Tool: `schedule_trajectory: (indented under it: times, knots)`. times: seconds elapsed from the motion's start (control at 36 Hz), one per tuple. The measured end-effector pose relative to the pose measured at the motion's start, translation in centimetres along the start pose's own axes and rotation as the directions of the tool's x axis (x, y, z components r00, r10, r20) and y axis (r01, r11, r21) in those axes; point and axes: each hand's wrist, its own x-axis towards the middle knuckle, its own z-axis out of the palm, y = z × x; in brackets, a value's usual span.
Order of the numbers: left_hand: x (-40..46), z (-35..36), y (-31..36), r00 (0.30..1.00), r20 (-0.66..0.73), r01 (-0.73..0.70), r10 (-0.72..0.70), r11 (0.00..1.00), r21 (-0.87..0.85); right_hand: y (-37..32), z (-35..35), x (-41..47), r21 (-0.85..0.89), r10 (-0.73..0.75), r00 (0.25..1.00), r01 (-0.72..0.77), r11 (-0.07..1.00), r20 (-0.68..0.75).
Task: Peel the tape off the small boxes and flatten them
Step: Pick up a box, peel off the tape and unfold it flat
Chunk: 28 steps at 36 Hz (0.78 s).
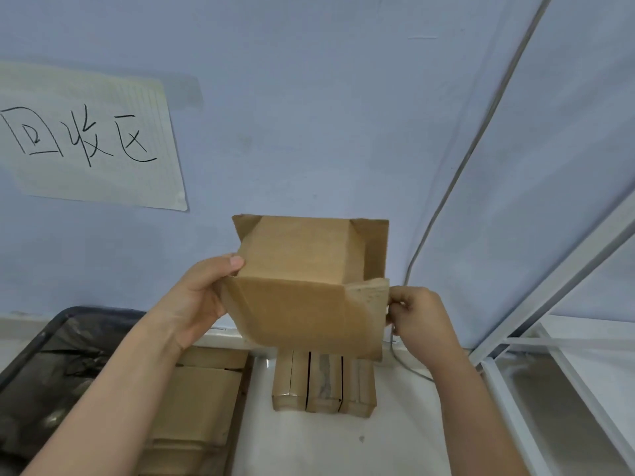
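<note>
At the far left is a dark bin [51, 372] with a black liner, and above it a paper sign [86, 139] on the wall. The left hand [196, 297] grasps the left side of the open cardboard box [302, 286], the thumb on its edge. Flattened cardboard [199, 407] lies under this wrist. Below the held box stand three taped small boxes [323, 383]. The right hand [419, 317] pinches the right flap with curled fingers.

Bare white table [405, 438] lies open between 3 standing boxes [323, 386] and the white frame [515, 400] rightward
</note>
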Motion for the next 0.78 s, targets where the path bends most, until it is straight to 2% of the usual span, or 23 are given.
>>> schedule_trajectory:
  times: [0.08,0.14,0.19,0.22,0.25,0.28,0.33,0.42,0.47,0.53,0.64,0.72,0.78]
  knots:
    - [0.2,0.2,-0.3,0.999,-0.026,-0.022,0.023,0.999,0.023,-0.3,-0.4,0.0,-0.035,0.047,0.994,-0.051,0.998,-0.101]
    - [0.4,0.6,-0.4,0.999,-0.036,-0.039,0.040,0.998,0.047,-0.7,-0.4,-0.2,-0.204,0.060,0.994,-0.079,0.976,-0.095]
    - [0.4,1.1,-0.5,0.997,-0.034,-0.065,0.068,0.995,0.074,-1.1,-0.4,-0.6,-0.421,0.077,0.991,-0.116,0.900,-0.108]
    - [0.3,1.3,-0.5,0.996,-0.037,-0.080,0.083,0.993,0.084,-1.3,-0.4,-0.7,-0.411,0.082,0.990,-0.122,0.903,-0.115]
    - [0.3,1.5,-0.6,0.994,-0.042,-0.094,0.098,0.991,0.099,-1.4,-0.5,-0.7,-0.287,0.093,0.990,-0.119,0.950,-0.102]
    - [0.4,1.6,-0.7,0.993,-0.047,-0.100,0.106,0.989,0.110,-1.6,-0.6,-0.7,-0.083,0.124,0.991,-0.128,0.988,-0.055]
    - [0.2,1.9,-0.9,0.993,-0.041,-0.107,0.113,0.986,0.127,-2.0,-0.9,-0.9,0.277,0.163,0.978,-0.193,0.941,0.126]
    - [0.1,2.0,-1.0,0.993,0.002,-0.114,0.115,0.980,0.161,-1.8,-1.3,-1.0,0.503,0.149,0.936,-0.301,0.810,0.320]
    - [0.1,2.3,-0.9,0.991,-0.001,-0.134,0.137,0.969,0.207,-1.8,-1.6,-0.9,0.563,0.129,0.934,-0.307,0.768,0.333]
    - [0.1,2.7,-1.1,0.982,-0.052,-0.159,0.183,0.937,0.310,-1.9,-1.5,-0.8,0.500,0.129,0.963,-0.234,0.834,0.236]
    - [0.5,3.1,-2.3,0.940,-0.131,-0.186,0.314,0.798,0.573,-1.7,0.2,-0.4,0.261,0.158,0.984,-0.131,0.956,-0.086]
    - [0.7,3.5,-2.8,0.906,-0.175,-0.203,0.386,0.758,0.620,-2.3,1.1,-0.3,0.135,0.100,0.956,-0.064,0.989,-0.277]
    - [0.7,3.6,-3.0,0.873,-0.207,-0.215,0.443,0.727,0.652,-2.6,1.1,-0.1,0.032,0.023,0.941,-0.013,0.999,-0.337]
